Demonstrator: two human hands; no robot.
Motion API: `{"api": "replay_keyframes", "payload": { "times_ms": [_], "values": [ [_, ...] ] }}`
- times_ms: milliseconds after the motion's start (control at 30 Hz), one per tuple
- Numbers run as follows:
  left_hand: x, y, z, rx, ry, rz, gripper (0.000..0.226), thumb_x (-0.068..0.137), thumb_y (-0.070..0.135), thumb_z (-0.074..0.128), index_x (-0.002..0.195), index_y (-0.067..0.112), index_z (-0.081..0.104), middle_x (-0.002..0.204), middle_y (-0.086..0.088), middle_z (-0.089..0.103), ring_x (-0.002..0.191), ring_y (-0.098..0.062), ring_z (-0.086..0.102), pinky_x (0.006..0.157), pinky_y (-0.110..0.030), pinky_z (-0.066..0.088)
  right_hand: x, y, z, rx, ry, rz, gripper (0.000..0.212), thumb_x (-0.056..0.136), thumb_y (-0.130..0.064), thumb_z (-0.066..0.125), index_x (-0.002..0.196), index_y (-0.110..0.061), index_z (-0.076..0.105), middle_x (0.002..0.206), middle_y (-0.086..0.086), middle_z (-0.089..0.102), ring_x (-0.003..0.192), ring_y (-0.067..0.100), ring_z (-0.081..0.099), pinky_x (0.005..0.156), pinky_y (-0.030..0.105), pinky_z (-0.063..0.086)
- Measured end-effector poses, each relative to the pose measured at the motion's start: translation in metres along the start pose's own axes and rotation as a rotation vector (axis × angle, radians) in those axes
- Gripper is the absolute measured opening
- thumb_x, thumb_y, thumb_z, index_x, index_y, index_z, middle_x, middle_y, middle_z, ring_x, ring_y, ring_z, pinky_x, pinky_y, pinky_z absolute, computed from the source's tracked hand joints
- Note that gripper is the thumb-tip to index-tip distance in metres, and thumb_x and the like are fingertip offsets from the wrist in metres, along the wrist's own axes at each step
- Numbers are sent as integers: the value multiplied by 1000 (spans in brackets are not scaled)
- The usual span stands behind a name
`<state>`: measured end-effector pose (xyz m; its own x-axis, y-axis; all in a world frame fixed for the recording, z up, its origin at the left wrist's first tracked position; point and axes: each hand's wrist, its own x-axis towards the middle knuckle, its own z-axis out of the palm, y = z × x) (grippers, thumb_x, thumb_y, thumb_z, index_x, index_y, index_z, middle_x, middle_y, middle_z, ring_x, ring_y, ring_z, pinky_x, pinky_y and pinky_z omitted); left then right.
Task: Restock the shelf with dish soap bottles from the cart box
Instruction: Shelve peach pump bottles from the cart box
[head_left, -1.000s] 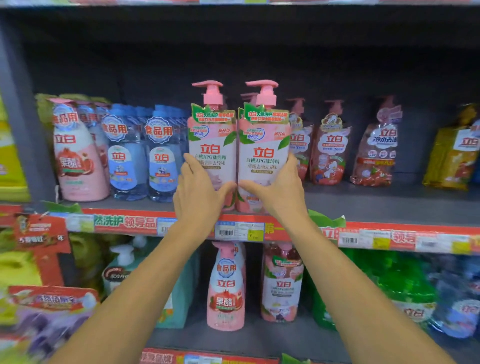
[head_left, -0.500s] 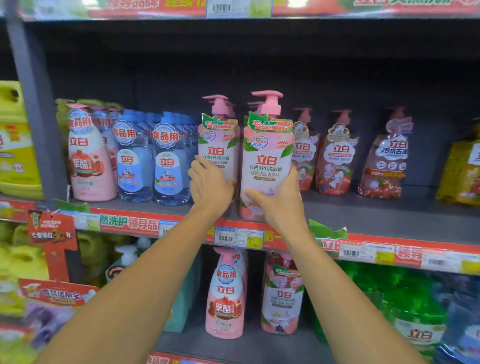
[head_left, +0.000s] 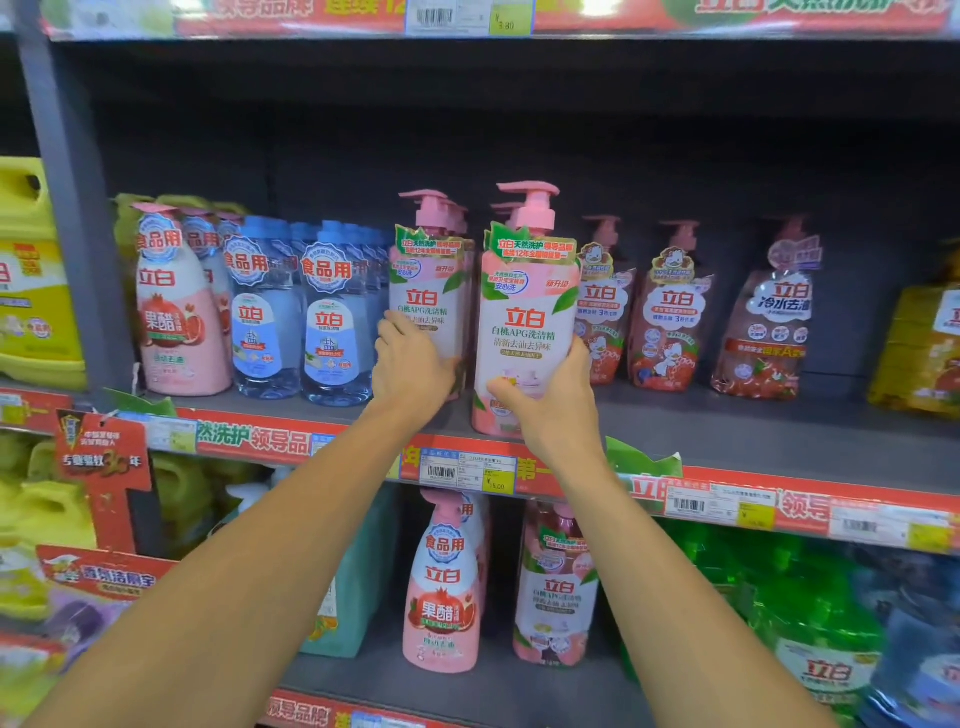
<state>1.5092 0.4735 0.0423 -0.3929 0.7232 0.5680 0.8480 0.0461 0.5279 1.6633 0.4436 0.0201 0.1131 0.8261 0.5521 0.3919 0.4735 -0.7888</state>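
Both arms reach up to the grey shelf (head_left: 753, 441), and each hand covers the lower label of the bottle it holds. The left hand (head_left: 410, 364) grips the left pink dish soap bottle (head_left: 428, 291), fingers curled round its left side, so its base and its footing on the shelf are hidden. The right hand (head_left: 550, 400) clasps the right pink dish soap bottle (head_left: 527, 322), thumb across the front, fingers round the right side; this bottle stands nearer the shelf's front edge, upright, its base close to the board, though whether it touches cannot be told. More pink pump heads show behind both bottles, their bodies hidden. Just left of the left bottle stand blue bottles (head_left: 330, 317) in rows, then a pink pomegranate bottle (head_left: 174, 317) at the upright post. Just right of the right bottle stand red pump bottles (head_left: 670, 317), set further back and dim, their small print unreadable. A yellow jug (head_left: 31, 291) is cut off at the left edge, and an amber pack (head_left: 924, 348) at the right edge. The red price strip (head_left: 467, 470) runs under the hands, partly covered by both forearms. Below it, a pink bottle (head_left: 444, 587) and a peach bottle (head_left: 558, 592) stand between the arms; green bottles (head_left: 815, 618) lower right are blurred.
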Motion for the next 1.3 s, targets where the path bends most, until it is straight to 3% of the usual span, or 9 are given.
{"api": "replay_keyframes", "payload": {
  "times_ms": [100,200,267,333,467,633,933,1100,1300],
  "values": [
    [-18,-12,-3,18,10,76,82,93,47,58,149,1,18,143,-19,34,128,-39,43,96,-48,42,-1,0,-1,-21,7,4,78,69,-32,85,128,-20,37,127,1,53,114,23,57,91,49,52],
    [-45,-25,-8,69,-34,128,61,97,61,34,138,16,40,133,-10,52,116,-35,56,88,-46,45,-3,-3,-2,-128,32,-17,84,70,-36,86,133,-11,37,133,6,40,120,26,49,96,43,48],
    [-59,-32,-11,223,-17,248,54,99,59,30,128,19,53,114,-11,66,100,-34,64,82,-43,49,-1,-8,-3,-234,40,-15,82,70,-38,87,128,-5,39,131,10,35,120,29,45,93,40,44],
    [-70,-36,-11,322,27,430,40,100,48,42,107,17,65,88,-13,71,78,-35,66,68,-42,53,4,-15,-4,-302,4,13,80,69,-39,87,123,-3,40,129,12,37,119,31,45,89,39,43],
    [-68,-40,-3,384,2,377,70,94,60,18,69,18,68,66,-2,67,59,-24,62,53,-31,44,24,-25,-6,-370,-82,94,86,68,-39,89,128,-2,40,133,15,43,121,33,51,93,41,45],
    [-65,-42,5,358,81,361,73,90,62,13,58,15,61,58,0,61,55,-23,56,51,-29,23,38,-21,8,-325,-66,126,83,64,-35,91,123,-3,43,127,14,55,112,33,59,90,41,51],
    [-65,-41,9,352,123,390,72,90,57,14,58,14,62,58,-2,62,54,-25,55,52,-28,26,49,-18,28,-308,-60,142,84,70,-28,90,128,-4,34,132,18,53,120,37,55,88,42,47],
    [-64,-39,5,365,78,386,74,88,58,9,58,13,60,59,-2,61,56,-26,55,52,-29,24,49,-20,32,-385,-63,164,84,74,-34,86,133,-3,33,135,16,51,123,34,55,89,40,47],
    [-63,-42,6,385,23,397,77,89,59,9,63,14,65,63,-5,63,63,-28,61,55,-30,27,23,-20,23,-648,-175,146,74,96,-56,50,141,0,34,142,18,48,130,36,48,102,43,39]
  ]
}}
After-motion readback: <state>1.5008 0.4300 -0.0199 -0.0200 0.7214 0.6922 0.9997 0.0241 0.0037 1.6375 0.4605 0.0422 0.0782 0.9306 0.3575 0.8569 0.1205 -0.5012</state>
